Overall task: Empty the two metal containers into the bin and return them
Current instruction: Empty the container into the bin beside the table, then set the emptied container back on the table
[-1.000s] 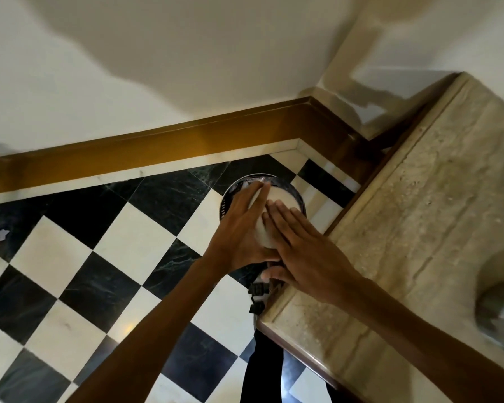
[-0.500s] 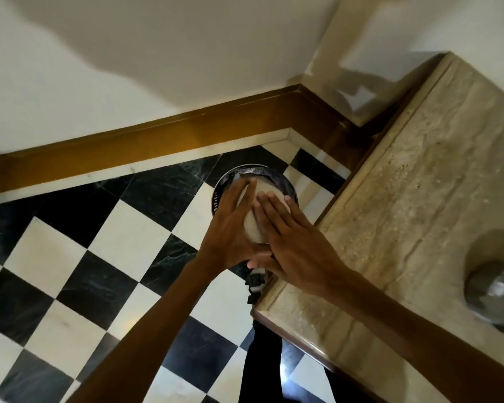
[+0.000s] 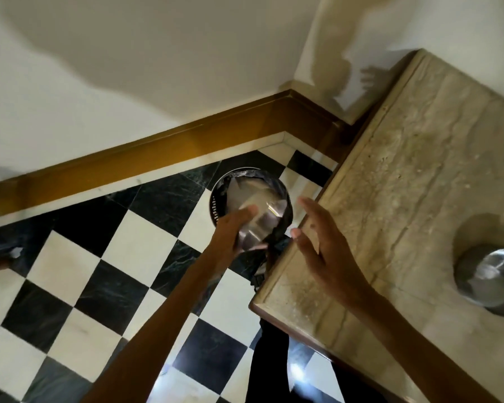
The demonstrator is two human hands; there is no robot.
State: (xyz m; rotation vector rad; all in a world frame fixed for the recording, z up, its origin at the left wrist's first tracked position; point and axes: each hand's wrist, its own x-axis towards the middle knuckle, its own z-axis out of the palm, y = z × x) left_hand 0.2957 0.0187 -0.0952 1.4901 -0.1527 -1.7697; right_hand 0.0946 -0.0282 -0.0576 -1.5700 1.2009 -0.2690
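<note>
Left hand point(image 3: 230, 231) grips a metal container point(image 3: 258, 226), blurred, held over the bin point(image 3: 221, 196) on the checkered floor point(image 3: 122, 257). The bin sits at 12 o'clock of that hand, with pale stuff inside. Right hand point(image 3: 317, 245) is free, fingers spread, at 3 o'clock of the container, over the stone counter point(image 3: 405, 184) edge. Second container point(image 3: 495, 274) rests on the counter at 3 o'clock, well apart.
</note>
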